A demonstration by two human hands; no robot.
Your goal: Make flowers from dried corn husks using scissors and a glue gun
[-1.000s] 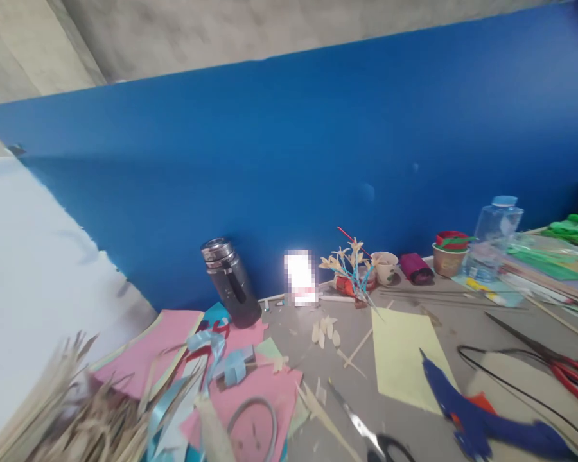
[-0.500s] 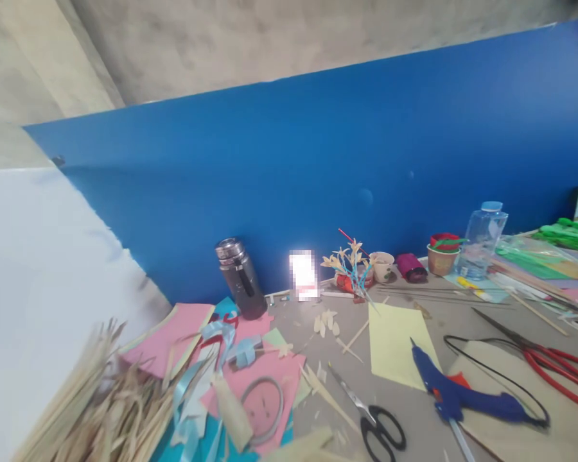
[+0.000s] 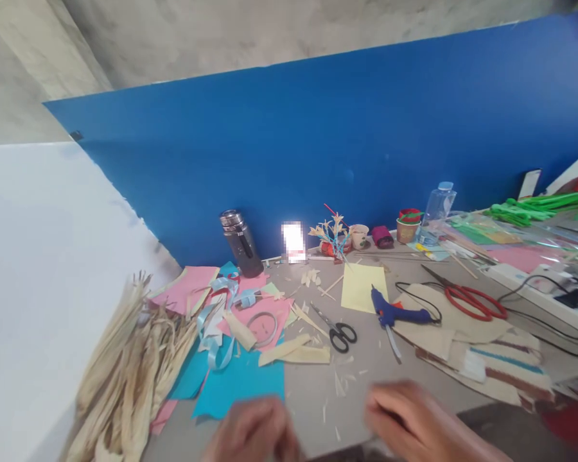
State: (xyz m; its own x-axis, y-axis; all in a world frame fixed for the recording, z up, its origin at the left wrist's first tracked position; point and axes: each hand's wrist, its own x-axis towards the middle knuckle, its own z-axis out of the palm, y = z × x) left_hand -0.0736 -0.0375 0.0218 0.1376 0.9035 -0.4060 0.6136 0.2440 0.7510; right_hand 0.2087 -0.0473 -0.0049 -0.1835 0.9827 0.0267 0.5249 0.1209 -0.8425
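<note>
My left hand (image 3: 255,428) is at the table's near edge, blurred, its fingers curled in; a blue sheet (image 3: 243,388) lies just beyond it. Across a gap, my right hand (image 3: 409,417) is closed like a fist, also blurred. Anything inside either hand is hidden. Beyond and between them lie black-handled scissors (image 3: 340,337) and pale husk strips (image 3: 296,351). A blue glue gun (image 3: 395,312) rests farther back, by a yellow paper (image 3: 363,289).
Dried corn husks (image 3: 130,378) are heaped at left. A dark thermos (image 3: 241,244) stands by the blue partition (image 3: 279,147), with husk flowers (image 3: 334,231) farther right. Red-handled shears (image 3: 476,303), cardboard pieces (image 3: 481,333) and a power strip (image 3: 534,295) lie at right.
The view has tipped down and drawn back, so the table items appear higher and smaller. Both my hands now show at the bottom, where neither was visible before.
</note>
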